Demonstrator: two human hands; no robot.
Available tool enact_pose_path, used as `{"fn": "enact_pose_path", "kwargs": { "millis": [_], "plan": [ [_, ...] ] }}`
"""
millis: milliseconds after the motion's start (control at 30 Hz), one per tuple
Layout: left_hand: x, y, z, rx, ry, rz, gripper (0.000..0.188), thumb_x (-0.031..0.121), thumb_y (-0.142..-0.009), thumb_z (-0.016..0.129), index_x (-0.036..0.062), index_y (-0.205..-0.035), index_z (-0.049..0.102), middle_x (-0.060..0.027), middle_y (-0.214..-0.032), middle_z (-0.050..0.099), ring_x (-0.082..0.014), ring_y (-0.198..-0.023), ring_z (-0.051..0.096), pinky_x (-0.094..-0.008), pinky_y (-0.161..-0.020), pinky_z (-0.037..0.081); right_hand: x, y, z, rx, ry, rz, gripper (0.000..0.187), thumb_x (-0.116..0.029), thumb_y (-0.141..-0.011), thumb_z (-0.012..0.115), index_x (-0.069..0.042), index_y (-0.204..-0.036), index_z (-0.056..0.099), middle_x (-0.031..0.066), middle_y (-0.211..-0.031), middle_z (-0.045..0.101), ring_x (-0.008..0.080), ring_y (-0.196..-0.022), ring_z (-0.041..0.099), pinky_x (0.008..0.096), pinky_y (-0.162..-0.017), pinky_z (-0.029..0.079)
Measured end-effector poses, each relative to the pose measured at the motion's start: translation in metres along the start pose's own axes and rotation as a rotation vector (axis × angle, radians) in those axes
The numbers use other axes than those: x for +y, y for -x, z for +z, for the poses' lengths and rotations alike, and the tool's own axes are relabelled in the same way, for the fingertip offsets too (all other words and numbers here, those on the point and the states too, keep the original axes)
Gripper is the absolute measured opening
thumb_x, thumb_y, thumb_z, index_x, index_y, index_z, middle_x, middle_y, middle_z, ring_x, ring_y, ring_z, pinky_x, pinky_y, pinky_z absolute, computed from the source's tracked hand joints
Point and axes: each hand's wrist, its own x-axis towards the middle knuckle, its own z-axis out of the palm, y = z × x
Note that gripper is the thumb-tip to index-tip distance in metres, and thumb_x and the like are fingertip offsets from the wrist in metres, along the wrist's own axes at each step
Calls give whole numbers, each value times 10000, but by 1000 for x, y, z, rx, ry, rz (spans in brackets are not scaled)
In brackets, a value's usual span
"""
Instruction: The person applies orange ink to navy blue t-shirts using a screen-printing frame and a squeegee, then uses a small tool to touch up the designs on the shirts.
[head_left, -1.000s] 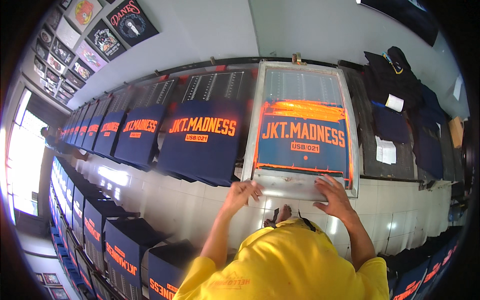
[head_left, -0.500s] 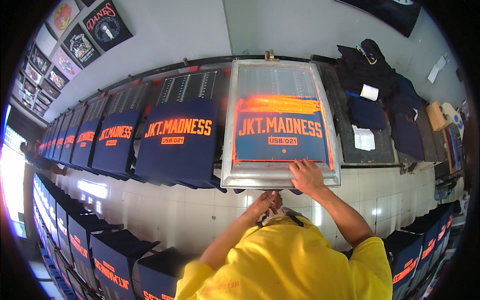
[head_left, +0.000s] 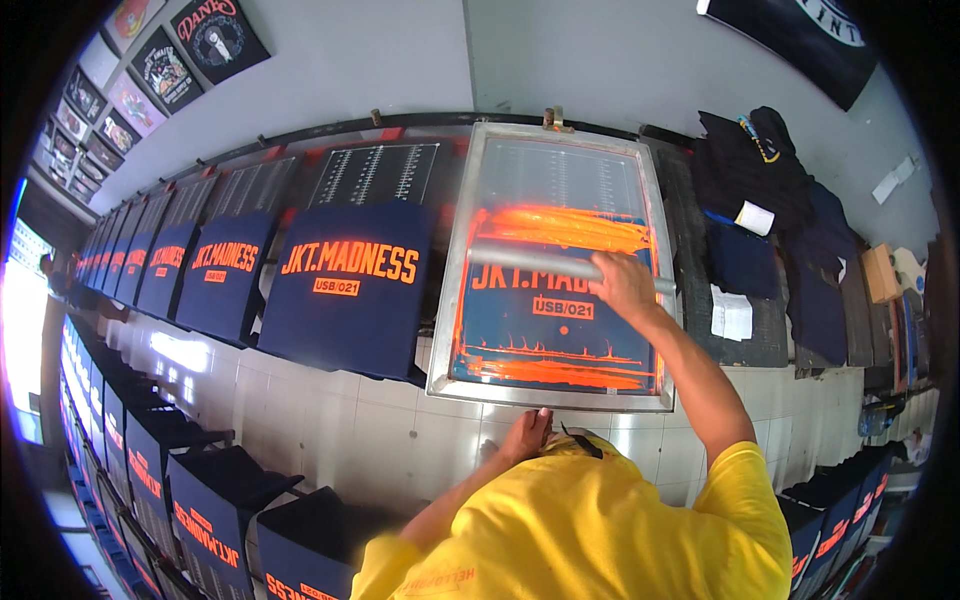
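Note:
My right hand [head_left: 625, 285] is wrapped round the long silver handle of a squeegee [head_left: 545, 263]. The squeegee lies crosswise and slightly tilted over a metal-framed printing screen [head_left: 560, 398], covering part of the orange lettering. One thick band of orange ink [head_left: 565, 228] lies beyond the squeegee. Another streaky orange band [head_left: 555, 370] lies at the screen's near end. Dark blue cloth shows through the mesh. My left hand [head_left: 527, 436] is held near my body, just below the screen's near edge, with its fingers curled; whatever is inside them is hidden.
To the left, a row of boards carries dark blue shirts [head_left: 340, 285] with orange prints. Dark folded garments [head_left: 750, 190] and white paper [head_left: 731, 315] lie on the right. More printed shirts [head_left: 205, 510] stand behind me on the left. A dark rail [head_left: 320, 124] runs along the wall.
The squeegee and my right hand have moved away from the near end of the screen to its middle. A streaky ink band now shows at the near end. My view has shifted slightly.

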Motion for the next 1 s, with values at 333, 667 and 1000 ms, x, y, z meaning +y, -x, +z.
{"fn": "enact_pose_path", "kwargs": {
  "millis": [333, 667, 1000],
  "plan": [
    [23, 14, -3, 51, -162, 96, 430, 373, -1038, 430, 27, -795, 511, -61, -628, 492, -178, -585, 473, -351, -561, 400, 28, -74, 15, -118, 3, 35, 285, -162, -748, 767, -33, -938, 599, 148, -861, 653, 346, -873, 630, 476, -747, 491],
    [13, 10, -5, 47, 7, 128, 462, 342, -1038, 444, 28, -704, 498, -50, -576, 469, -159, -553, 421, -368, -541, 371, 22, -81, 13, -241, 12, -22, 286, -144, -728, 756, -21, -961, 644, 145, -882, 675, 335, -885, 654, 467, -744, 517],
    [-16, -5, -4, -10, -77, 213, 523, 326, -1035, 472, 51, -592, 430, 8, -523, 398, -116, -508, 333, -341, -475, 289, -35, 21, -4, -307, 33, -93, 304, -234, -705, 786, -77, -918, 636, 82, -892, 659, 289, -902, 646, 423, -760, 530]
  ]
}}
